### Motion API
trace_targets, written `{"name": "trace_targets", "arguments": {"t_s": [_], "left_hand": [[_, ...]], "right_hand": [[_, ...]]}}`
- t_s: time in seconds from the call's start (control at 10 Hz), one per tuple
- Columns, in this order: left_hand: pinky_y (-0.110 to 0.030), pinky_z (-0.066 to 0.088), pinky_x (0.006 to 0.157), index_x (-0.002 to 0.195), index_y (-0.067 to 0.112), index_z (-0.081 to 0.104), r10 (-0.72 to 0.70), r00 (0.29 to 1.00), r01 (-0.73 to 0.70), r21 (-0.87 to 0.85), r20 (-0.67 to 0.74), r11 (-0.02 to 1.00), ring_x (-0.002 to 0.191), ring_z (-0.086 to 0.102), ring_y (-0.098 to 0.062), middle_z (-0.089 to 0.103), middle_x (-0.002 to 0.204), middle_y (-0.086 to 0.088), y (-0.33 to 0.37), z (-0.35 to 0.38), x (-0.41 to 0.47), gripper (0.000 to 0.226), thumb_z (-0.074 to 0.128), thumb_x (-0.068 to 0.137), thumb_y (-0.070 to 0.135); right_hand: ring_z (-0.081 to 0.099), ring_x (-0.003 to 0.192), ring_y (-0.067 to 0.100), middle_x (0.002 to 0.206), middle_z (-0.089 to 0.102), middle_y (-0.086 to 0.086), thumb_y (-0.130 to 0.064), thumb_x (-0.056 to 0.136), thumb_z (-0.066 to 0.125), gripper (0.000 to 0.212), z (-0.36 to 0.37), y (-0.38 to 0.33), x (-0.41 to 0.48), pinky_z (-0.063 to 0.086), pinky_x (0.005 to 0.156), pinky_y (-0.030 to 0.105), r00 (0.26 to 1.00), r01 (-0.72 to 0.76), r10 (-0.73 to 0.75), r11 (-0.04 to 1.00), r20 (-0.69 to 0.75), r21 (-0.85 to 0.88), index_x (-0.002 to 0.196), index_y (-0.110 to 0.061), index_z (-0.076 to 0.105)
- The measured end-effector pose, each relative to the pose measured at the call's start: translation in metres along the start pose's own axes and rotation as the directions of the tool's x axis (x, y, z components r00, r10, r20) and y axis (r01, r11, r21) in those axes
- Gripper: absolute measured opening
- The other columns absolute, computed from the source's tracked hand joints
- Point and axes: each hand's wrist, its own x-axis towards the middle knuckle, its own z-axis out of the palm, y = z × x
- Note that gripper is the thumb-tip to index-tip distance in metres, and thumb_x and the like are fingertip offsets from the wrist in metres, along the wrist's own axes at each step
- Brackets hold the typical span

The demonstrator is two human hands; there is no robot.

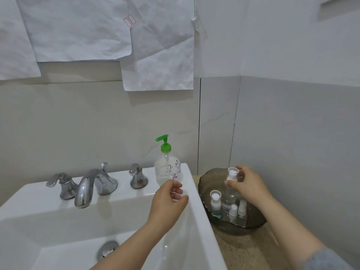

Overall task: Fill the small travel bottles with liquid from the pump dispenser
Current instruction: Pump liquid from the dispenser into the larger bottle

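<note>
From the head camera I saw my right hand (248, 185) pinching a capped travel bottle (232, 190) upright over the smoky bowl (255, 228), three smaller bottles (229, 206) standing just below it. My left hand (168, 201) hung loosely curled, gripping nothing, with the green-topped pump dispenser (167, 164) just beyond its fingertips on the sink (200, 221) rim
</note>
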Motion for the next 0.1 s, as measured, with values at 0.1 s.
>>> {"name": "trace_targets", "arguments": {"t_s": [0.1], "left_hand": [[-0.02, 0.05, 0.069, 0.094, 0.024, 0.058, -0.004, 1.0, 0.004, -0.007, 0.009, 1.0, 0.077, 0.061, -0.01, 0.064, 0.088, 0.005, 0.0044, -0.0039, -0.0077, 0.023, 0.068, 0.076, 0.014]], "right_hand": [[0.053, 0.118, 0.023, 0.132, 0.054, 0.006, -0.027, 0.084, 0.072, 0.066, -0.0037, -0.0113, -0.0159, 0.042, 0.089, 0.03, 0.991, 0.051, -0.045, 0.998, -0.123, 0.04, 0.141, -0.016, 0.041]]}}
